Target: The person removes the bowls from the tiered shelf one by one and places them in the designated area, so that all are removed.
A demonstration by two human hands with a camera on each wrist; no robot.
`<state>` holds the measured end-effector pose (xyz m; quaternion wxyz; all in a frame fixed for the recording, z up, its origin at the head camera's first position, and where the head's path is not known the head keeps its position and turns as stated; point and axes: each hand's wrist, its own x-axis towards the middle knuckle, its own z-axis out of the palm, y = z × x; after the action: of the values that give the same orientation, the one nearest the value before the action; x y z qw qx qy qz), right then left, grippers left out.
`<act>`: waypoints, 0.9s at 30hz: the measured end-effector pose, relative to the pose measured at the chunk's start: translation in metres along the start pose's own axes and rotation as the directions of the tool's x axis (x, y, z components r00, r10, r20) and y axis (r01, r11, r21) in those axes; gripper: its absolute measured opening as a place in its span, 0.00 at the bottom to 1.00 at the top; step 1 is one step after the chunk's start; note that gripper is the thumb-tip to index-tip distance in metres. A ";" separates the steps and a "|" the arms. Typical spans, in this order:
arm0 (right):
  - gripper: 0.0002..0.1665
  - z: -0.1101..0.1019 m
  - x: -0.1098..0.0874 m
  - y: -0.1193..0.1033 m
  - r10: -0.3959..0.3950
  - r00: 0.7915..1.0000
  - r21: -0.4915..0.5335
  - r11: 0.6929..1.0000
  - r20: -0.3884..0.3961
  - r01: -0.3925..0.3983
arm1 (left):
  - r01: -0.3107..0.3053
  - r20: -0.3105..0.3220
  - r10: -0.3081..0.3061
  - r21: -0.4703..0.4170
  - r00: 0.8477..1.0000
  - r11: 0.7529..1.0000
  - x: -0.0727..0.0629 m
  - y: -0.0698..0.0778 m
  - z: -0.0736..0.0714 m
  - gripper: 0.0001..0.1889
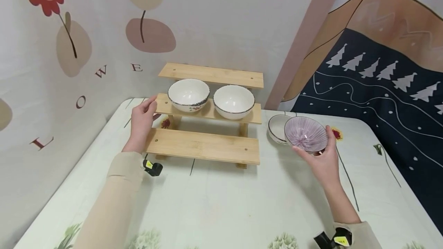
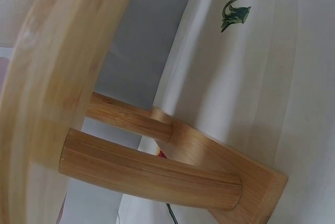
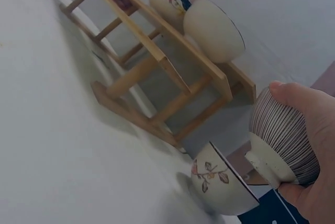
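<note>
My right hand (image 1: 323, 164) grips a purple-striped bowl (image 1: 306, 133) by its side, raised over the table at the right. In the right wrist view its striped outside (image 3: 282, 135) and pale foot show, with thumb and fingers around it. Just behind it, a white bowl with a dark rim (image 1: 277, 128) stands on the table, a flower sprig on its side. My left hand (image 1: 140, 122) holds the left end of the middle shelf of a three-step bamboo rack (image 1: 204, 147). Two white bowls, left (image 1: 188, 93) and right (image 1: 234, 102), sit side by side on that middle shelf.
The rack's top shelf (image 1: 211, 74) and bottom shelf carry nothing. Its round posts (image 2: 152, 171) and foot bar show in the left wrist view. A flower-printed cloth (image 1: 221, 203) covers the table. Printed curtains (image 1: 225, 22) hang close behind and along the left.
</note>
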<state>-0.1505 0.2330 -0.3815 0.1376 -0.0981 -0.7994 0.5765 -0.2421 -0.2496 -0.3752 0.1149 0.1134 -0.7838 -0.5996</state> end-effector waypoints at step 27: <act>0.66 -0.016 0.038 0.028 0.079 0.985 0.014 0.997 -0.152 -0.078 | 0.007 0.004 -0.007 0.008 1.000 1.000 -0.002 0.003 0.000 0.26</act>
<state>-0.1813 0.2684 -0.3989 0.1759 -0.1726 -0.7799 0.5753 -0.2404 -0.2477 -0.3724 0.1108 0.1156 -0.7860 -0.5972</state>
